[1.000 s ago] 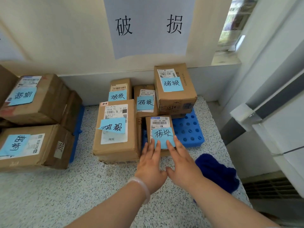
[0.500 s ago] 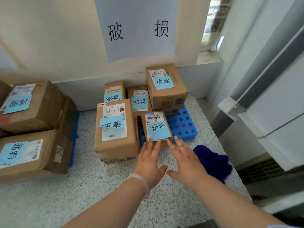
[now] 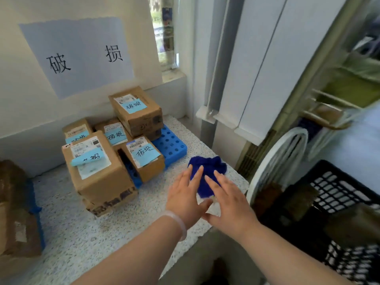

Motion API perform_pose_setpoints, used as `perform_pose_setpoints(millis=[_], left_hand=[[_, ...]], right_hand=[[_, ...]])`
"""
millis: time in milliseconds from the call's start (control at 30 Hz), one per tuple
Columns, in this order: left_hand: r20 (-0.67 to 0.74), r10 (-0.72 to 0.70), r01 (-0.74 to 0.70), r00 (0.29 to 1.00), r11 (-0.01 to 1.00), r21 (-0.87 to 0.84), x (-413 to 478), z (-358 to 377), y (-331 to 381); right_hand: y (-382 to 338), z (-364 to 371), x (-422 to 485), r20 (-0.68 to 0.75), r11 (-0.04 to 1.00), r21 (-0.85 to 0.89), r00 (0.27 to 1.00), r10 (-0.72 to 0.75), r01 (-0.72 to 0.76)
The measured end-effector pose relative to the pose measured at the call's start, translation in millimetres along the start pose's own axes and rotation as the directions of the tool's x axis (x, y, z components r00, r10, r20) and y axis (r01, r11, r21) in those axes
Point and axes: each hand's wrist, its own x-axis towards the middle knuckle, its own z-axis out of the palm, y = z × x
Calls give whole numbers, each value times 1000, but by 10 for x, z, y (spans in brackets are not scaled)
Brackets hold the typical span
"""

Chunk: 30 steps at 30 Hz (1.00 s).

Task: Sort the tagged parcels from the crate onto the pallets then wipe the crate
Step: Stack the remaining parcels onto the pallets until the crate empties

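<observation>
Left hand (image 3: 186, 199) and right hand (image 3: 230, 204) flat, empty, fingers spread over blue cloth (image 3: 207, 173) on counter edge; black crate (image 3: 339, 194) at right; tagged parcels (image 3: 141, 158) stacked on blue pallet (image 3: 171, 144) beyond; judgement: pinch cloth's bunched centre, lift clear, then turn to crate.

Five tagged parcels (image 3: 98, 167) crowd a pallet (image 3: 171, 146) set on the speckled counter (image 3: 82, 233), against the wall at ten o'clock. One parcel (image 3: 136, 112) sits on top of the rear ones; the smallest (image 3: 146, 159) stands at the front edge. A sign (image 3: 82, 56) hangs on the wall above them. A cloth (image 3: 207, 173) lies on the counter at three o'clock from the pallet. Both hands, left (image 3: 185, 200) and right (image 3: 230, 204), hover over the cloth's near side. A crate (image 3: 337, 192) stands at four o'clock, beyond the counter's edge. More parcels (image 3: 16, 212) lie at nine o'clock.
</observation>
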Motion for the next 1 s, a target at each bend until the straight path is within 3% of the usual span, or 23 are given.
perform_pose_setpoints(millis=[133, 433, 733, 900, 1000], left_hand=[[34, 172, -172, 984, 985, 3, -20, 147, 522], [170, 388, -394, 906, 919, 1, -54, 741, 1738], [332, 383, -406, 862, 914, 0, 118, 1516, 2875], [373, 348, -360, 860, 932, -39, 250, 1946, 3442], [443, 303, -315, 844, 948, -48, 283, 2169, 3639]], right_hand=[[342, -245, -517, -133, 987, 19, 978, 161, -160], [1186, -495, -1529, -165, 887, 99, 872, 461, -450], [2432, -841, -2290, -89, 741, 190, 741, 666, -644], [3011, -981, -2537, -14, 686, 227, 702, 712, -691], [3327, -1061, -2583, -15, 614, 298, 639, 769, -731]])
